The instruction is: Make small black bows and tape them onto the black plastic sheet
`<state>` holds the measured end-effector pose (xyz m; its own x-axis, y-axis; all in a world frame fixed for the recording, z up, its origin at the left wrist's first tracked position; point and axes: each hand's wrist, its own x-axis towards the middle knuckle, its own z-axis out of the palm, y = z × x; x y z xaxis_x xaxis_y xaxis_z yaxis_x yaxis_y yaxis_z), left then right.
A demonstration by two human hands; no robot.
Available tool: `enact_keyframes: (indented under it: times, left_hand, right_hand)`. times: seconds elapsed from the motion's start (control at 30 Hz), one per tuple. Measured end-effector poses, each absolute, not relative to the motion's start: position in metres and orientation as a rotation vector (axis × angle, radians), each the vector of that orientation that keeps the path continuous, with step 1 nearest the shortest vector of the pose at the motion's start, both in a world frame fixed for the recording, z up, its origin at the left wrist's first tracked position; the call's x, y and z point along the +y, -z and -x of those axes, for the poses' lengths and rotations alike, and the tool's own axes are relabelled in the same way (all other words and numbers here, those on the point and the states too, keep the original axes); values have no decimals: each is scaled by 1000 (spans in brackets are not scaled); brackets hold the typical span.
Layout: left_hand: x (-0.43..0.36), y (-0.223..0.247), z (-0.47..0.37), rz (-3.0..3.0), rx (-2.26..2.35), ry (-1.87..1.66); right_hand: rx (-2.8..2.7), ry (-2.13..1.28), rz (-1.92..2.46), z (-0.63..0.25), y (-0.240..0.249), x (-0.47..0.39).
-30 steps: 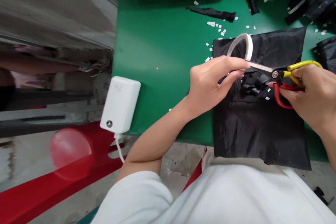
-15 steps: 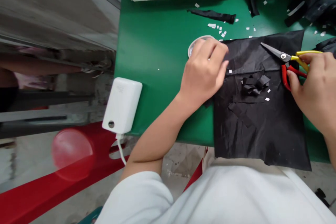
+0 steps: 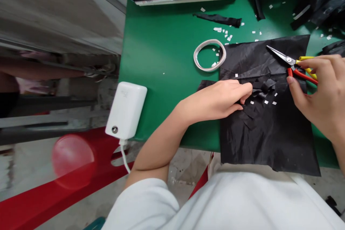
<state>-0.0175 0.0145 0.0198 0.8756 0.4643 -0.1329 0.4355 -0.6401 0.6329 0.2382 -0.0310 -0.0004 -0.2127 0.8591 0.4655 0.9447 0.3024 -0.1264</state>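
My right hand [image 3: 323, 90] holds scissors [image 3: 289, 60] with one yellow and one red handle. The slim blades lie together and point to the upper left, above the black fabric sheet [image 3: 272, 133]. My left hand [image 3: 221, 99] reaches over the sheet's left edge with fingers curled and thumb near the index fingertip. Anything between those fingertips is too hidden to name. Just beyond them lies a small heap of black strips [image 3: 268, 85]. Small white paper pieces [image 3: 266, 102] lie around the heap, and flat black strips [image 3: 249, 118] rest below it.
A roll of white label tape [image 3: 196, 57] lies on the green table [image 3: 161, 43], beyond my left hand. Farther back are a black strip [image 3: 218, 18] and a stack of books [image 3: 185, 0]. A white power bank [image 3: 126, 109] with a cable sits at the left edge.
My left hand has come away from the tape roll, moving right and toward me to the black strips. More white pieces show on the sheet. The scissors have shifted slightly.
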Motion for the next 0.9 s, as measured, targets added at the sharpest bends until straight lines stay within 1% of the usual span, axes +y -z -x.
enact_keyframes:
  times: [0.27,0.33,0.4,0.47,0.6,0.73,0.9]
  left_hand:
    - [14,-25,17,-2320,645,-53]
    - [11,-26,16,-2287,625,-135]
    - [7,-25,14,-2255,612,-253]
    - [2,-23,12,-2235,604,-383]
    - [-6,-16,6,-2142,547,-622]
    - [-7,-11,1,-1885,538,-845]
    - [-9,-10,-3,-1633,631,-897]
  right_hand:
    - [-2207,3,1258,-227,-8,-39]
    - [-2195,-121,1161,-222,-10,-43]
    - [-2248,-368,1151,-215,-11,-49]
    - [-2252,-514,1087,-208,-9,-55]
    - [-2198,-608,1020,-200,-6,-61]
    - [-2089,-753,1040,-200,-11,-59]
    - [-2018,-906,1126,-201,-17,-56]
